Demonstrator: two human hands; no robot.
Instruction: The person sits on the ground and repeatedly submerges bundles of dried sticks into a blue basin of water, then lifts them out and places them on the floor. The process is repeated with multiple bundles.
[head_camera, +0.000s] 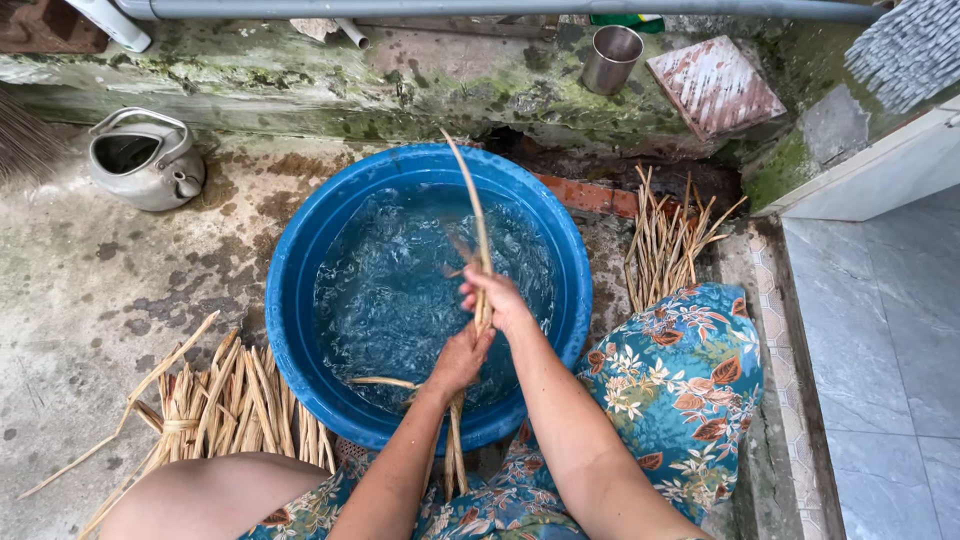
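A round blue basin (300, 300) full of rippling water stands on the concrete floor in front of me. Over its near side both hands grip one long pale dry stalk (472, 200) that rises steeply toward the far rim. My right hand (495, 297) is closed around the stalk higher up. My left hand (460, 360) is closed around it lower down, just above the water. The stalk's lower end runs down past the basin's near rim between my knees. Another short stalk (382, 382) lies in the water by my left hand.
A bundle of dry stalks (230, 405) lies left of the basin; another pile (668, 240) lies right of it. A metal kettle (145, 160) sits at the far left. A steel cup (610, 58) and a reddish tile (715, 85) rest on the mossy ledge. Grey tiling is at right.
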